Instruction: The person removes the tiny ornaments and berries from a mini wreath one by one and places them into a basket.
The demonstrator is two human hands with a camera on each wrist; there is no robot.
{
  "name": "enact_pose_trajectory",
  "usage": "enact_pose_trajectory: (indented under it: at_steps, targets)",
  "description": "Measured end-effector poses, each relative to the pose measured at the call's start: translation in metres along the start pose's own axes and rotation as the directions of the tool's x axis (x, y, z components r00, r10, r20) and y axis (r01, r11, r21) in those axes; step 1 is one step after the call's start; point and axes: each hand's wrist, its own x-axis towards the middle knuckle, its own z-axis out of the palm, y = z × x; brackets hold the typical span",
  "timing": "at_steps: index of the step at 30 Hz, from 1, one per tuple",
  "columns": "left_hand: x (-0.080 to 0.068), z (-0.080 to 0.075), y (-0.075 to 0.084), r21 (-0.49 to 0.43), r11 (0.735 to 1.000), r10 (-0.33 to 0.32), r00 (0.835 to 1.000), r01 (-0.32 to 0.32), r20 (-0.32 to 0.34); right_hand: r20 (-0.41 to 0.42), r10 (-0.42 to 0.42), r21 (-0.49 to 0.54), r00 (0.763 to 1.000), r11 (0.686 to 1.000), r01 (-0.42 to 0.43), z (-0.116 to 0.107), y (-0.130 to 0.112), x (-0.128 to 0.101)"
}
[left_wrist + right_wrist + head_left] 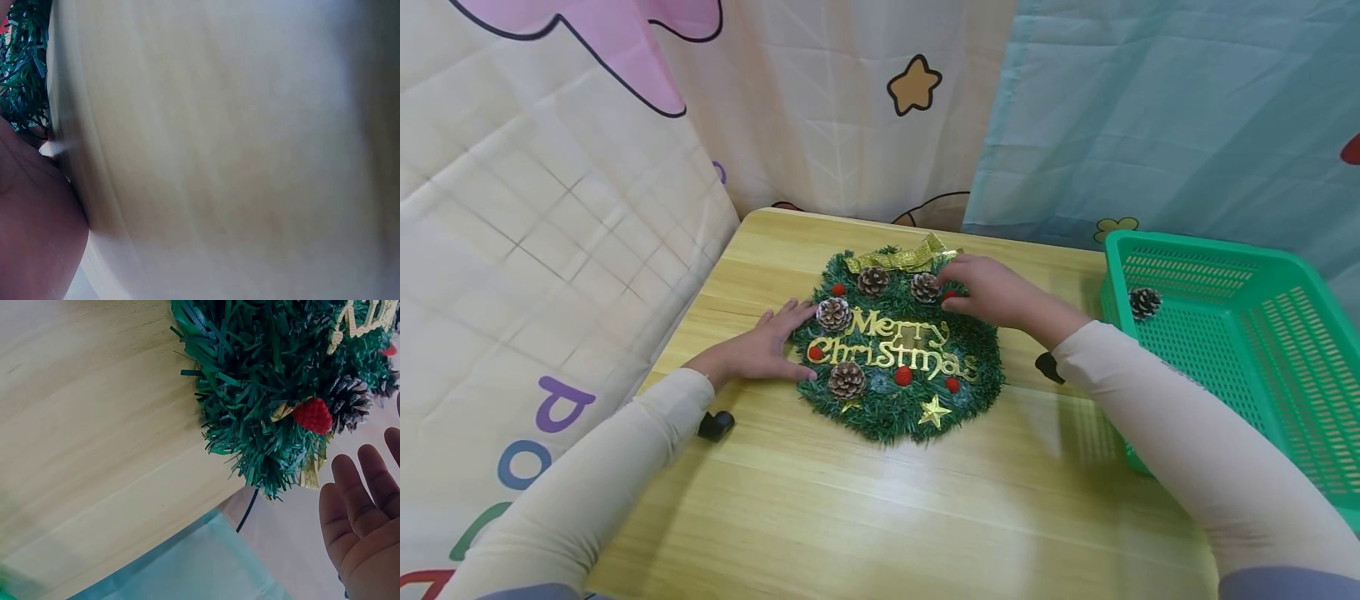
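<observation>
Along the far side hung printed curtains [850, 125], pale at the left and bluish at the right. Before them stood the wooden table [887, 500]. A green basket [1210, 247] with perforated walls occupied the right. Cream sleeves [1195, 450] reached in from the near left and near right. The green wreath [880, 418], roughly round, lay flat on the table toward its far edge, left of the basket. At the wreath's left edge was the left hand [763, 346], its fingers spread and extended, with the thumb held apart over the rim. The right hand [992, 290] was at the far right part, its fingers loosely bent and separated; whether their tips touched the far right cone [924, 288] could not be told. Gold lettering [886, 356], reading "Merry Christmas", crossed the wreath's middle. A gold ribbon [891, 260] lay along its far edge. Three other cones [847, 380] were set at the far, left and near left portions, and a loose cone [1145, 303] lay in the basket, toward the left. A gold star [935, 412] sat at the near right, and red berries [903, 376] were scattered over the wreath.
</observation>
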Motion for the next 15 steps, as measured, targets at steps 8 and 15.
enact_pose_trajectory:
  at_steps: [8, 15]
  targets:
    - [0.0004, -0.0002, -0.0005, 0.004, 1.0, -0.01, 1.0, 0.01, 0.003, 0.003, 0.039, 0.024, 0.999, 0.999, -0.039, 0.0044, 0.0017, 0.0042]
    - [0.0003, -0.0002, -0.0011, 0.009, 1.0, -0.01, 1.0, 0.01, 0.003, -0.014, 0.049, 0.025, 0.999, 0.999, -0.048, 0.0069, 0.0038, 0.0089]
